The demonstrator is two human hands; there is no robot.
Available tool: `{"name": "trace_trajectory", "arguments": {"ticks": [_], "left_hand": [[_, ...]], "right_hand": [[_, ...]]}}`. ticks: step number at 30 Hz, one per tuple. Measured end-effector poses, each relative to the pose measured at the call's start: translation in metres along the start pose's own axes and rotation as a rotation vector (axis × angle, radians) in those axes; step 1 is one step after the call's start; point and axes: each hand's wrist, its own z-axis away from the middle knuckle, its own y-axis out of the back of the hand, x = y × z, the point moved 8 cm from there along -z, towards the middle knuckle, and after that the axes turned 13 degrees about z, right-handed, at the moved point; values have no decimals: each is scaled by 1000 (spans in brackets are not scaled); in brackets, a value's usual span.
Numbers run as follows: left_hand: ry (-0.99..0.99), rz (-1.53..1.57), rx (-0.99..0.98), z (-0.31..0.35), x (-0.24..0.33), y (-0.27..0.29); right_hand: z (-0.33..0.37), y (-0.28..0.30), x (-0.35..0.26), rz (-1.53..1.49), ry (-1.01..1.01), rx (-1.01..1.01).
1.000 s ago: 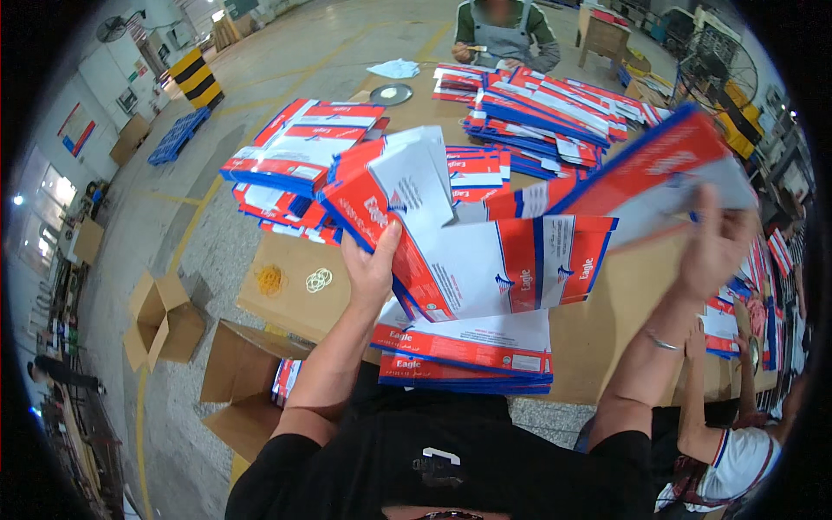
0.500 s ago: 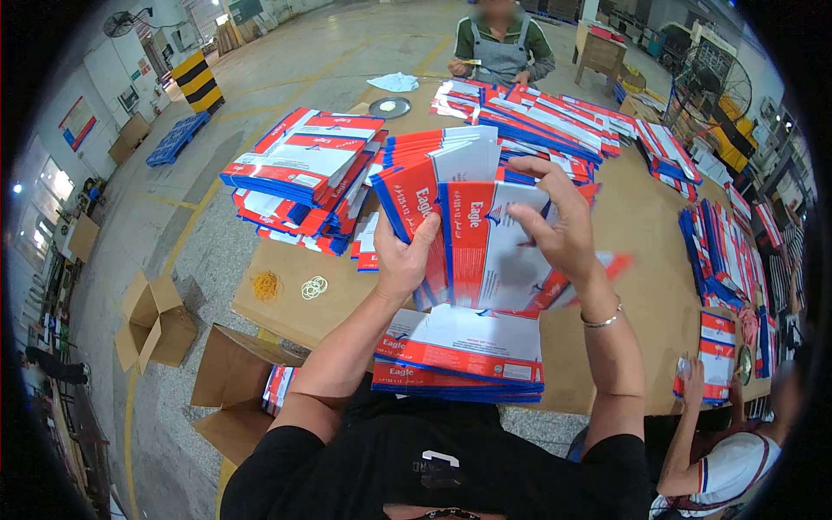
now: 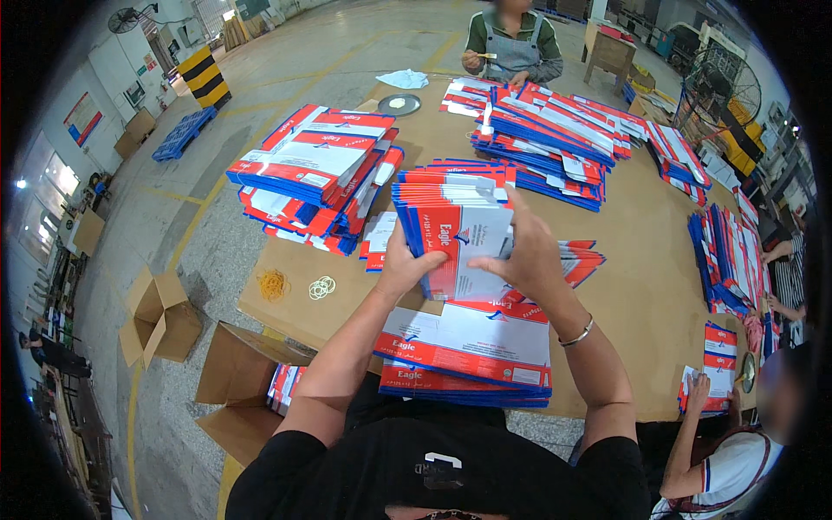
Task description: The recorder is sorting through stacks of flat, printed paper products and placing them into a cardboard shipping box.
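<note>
Above the near side of the table, I hold an upright bundle of flat red, white and blue printed paper packs between both hands. My left hand grips its left side, thumb across the front. My right hand clasps the right side, thumb on the white face and fingers behind, partly hidden. Under the bundle, close to my body, lies a neat stack of the same packs. More loose packs lie fanned beyond my right wrist.
A tall pile of packs stands left on the brown table, near orange rubber bands and pale bands. Further piles lie at the back. Open cardboard boxes sit lower left. Co-workers work around the table.
The packs, fanned apart before, are now gathered into one squared bundle. My right hand has come down and closed on its right side; the left thumb has moved across the front.
</note>
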Motion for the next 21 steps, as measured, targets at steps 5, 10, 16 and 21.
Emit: {"name": "trace_trajectory", "arguments": {"ticks": [5, 10, 16, 21], "left_hand": [[230, 102, 121, 14, -30, -10], [187, 34, 92, 6, -10, -17], [255, -34, 49, 28, -62, -8], [265, -56, 57, 46, -56, -14]], "right_hand": [[-1, -46, 5, 383, 33, -476], [-5, -24, -5, 312, 151, -125], [3, -44, 3, 320, 106, -186], [4, -19, -7, 215, 85, -191]]}}
